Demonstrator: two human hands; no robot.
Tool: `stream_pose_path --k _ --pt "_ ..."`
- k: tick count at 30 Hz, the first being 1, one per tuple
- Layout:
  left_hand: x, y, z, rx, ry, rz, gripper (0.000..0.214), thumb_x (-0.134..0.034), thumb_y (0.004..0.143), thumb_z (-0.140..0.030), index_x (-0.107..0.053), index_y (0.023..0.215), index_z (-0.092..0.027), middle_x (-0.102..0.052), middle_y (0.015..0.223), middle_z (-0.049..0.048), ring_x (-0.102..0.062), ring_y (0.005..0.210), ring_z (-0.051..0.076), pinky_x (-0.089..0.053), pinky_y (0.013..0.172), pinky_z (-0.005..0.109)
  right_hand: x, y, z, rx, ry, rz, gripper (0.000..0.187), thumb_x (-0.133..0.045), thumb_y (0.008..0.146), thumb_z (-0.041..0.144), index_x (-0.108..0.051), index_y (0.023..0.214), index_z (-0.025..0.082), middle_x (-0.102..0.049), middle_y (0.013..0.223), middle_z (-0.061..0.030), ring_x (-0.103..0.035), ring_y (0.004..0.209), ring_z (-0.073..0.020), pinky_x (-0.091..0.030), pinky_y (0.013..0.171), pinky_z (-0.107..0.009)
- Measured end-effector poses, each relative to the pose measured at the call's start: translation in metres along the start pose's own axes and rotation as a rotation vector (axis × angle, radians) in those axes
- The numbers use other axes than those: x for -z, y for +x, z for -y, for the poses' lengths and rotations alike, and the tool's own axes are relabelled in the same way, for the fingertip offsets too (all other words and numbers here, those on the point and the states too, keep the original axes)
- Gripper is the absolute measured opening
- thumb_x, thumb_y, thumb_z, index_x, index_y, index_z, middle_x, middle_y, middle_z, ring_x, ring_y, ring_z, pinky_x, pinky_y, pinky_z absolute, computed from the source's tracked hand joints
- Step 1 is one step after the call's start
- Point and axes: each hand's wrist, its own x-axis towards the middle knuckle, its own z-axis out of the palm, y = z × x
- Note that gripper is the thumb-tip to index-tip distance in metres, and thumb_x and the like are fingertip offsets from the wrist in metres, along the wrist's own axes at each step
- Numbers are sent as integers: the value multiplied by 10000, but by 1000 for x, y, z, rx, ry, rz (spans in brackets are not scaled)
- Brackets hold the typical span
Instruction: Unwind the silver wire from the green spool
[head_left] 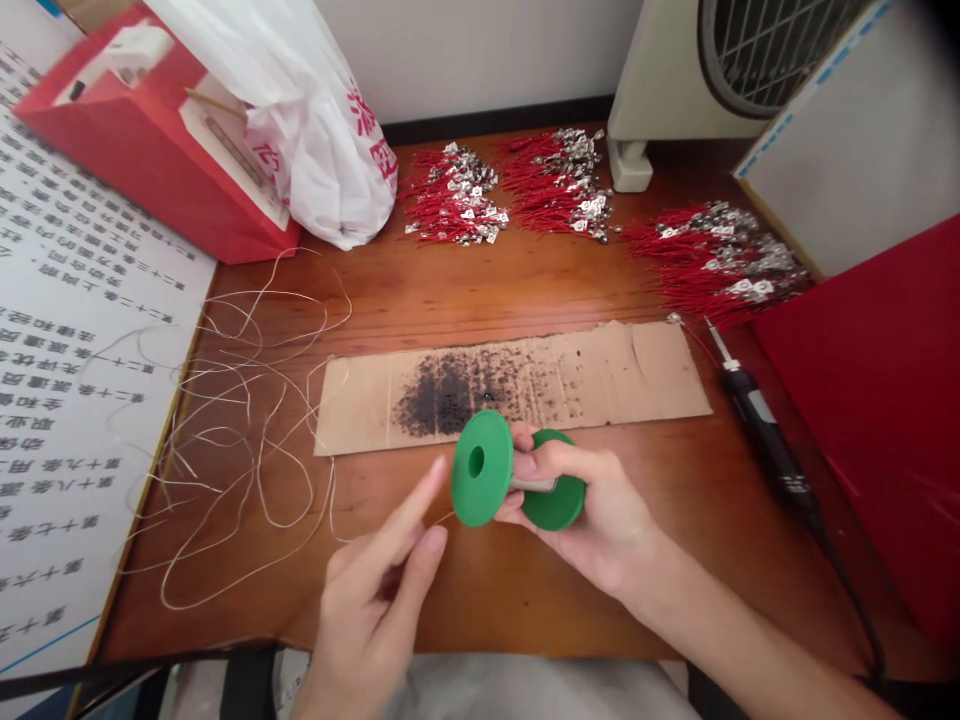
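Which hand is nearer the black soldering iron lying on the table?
Right. The right hand, gripping the green plastic spool, sits left of the black soldering iron; the left hand is farther left.

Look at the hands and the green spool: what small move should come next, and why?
Probably the left hand should pinch the thin wire near the green spool, which the right hand grips: its fingers are open and the wire lies loose on the table.

You hold a green spool over a reddish-brown wooden surface. The tan cardboard strip carries black scorch speckles. Red wire bundles have silver terminals, pale solder wire loops nearby, and the soldering iron is black.
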Motion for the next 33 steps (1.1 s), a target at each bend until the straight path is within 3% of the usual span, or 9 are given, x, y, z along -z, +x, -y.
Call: stream_pose_path --k 2,4,7,9,11,14,22,27,33 --pt "2 4 -3 40 -64 -71 579 -580 1028 -213 -442 1582 -310 -537 679 -72 -515 572 53 -437 571 142 0 0 0 33 0 4 441 -858 510 81 -498 757 148 -508 658 32 -508 602 -78 -434 600 -202" --pt "3 8 -6 48 -38 -100 498 -642 987 -233 -498 1463 -268 -682 975 -11 -662 861 83 -538 808 162 0 0 0 59 8 10 442 -861 528 83 -483 747 148 -535 664 25 -546 623 -89 -429 596 -194" --pt "1 14 -12 39 63 60 285 -680 968 -269 -609 1243 -252 -688 1203 21 -667 1112 112 -525 992 192 0 0 0 114 14 40 427 -860 564 95 -473 738 144 -555 672 22 -570 643 -90 -424 600 -189" --pt "-7 17 -17 91 -50 93 214 -638 1003 -276 -644 1216 -258 -706 1186 21 -687 1093 112 -547 968 197 1 0 -1 156 3 44 431 -875 582 114 -476 741 144 -552 677 28 -566 646 -81 -439 619 -191" --pt "-19 22 -23 194 -259 -22 240 -633 1014 -299 -655 1252 -268 -732 1134 15 -712 1019 102 -576 925 186 2 -1 -1 182 -20 22 445 -892 587 134 -478 751 148 -547 689 31 -565 661 -78 -450 637 -194" --pt "-34 30 -31 276 -452 -152 142 -717 960 -305 -744 1072 -221 -750 936 1 -717 851 79 -582 839 131 1 -1 0 208 -44 -3 443 -891 595 150 -485 771 155 -544 710 33 -561 680 -81 -453 650 -203" --pt "-32 41 -21 210 -537 -89 118 -717 944 -281 -703 909 -169 -689 860 18 -657 810 80 -554 782 128 -1 -2 4 124 -57 92 444 -866 574 134 -458 745 155 -512 671 36 -531 635 -86 -455 663 -224" --pt "-13 62 -3 234 -573 134 366 -768 873 -460 -615 810 -133 -590 717 29 -553 605 97 -490 549 174 1 -9 8 26 -283 212 434 -823 567 153 -442 773 166 -570 716 28 -544 643 -84 -453 649 -211" --pt "27 91 -4 276 -471 527 353 -699 886 -440 -616 744 -128 -507 641 29 -419 565 95 -349 508 189 5 -21 10 -41 -804 379 391 -805 645 146 -547 938 167 -622 854 11 -526 658 -64 -421 601 -185"
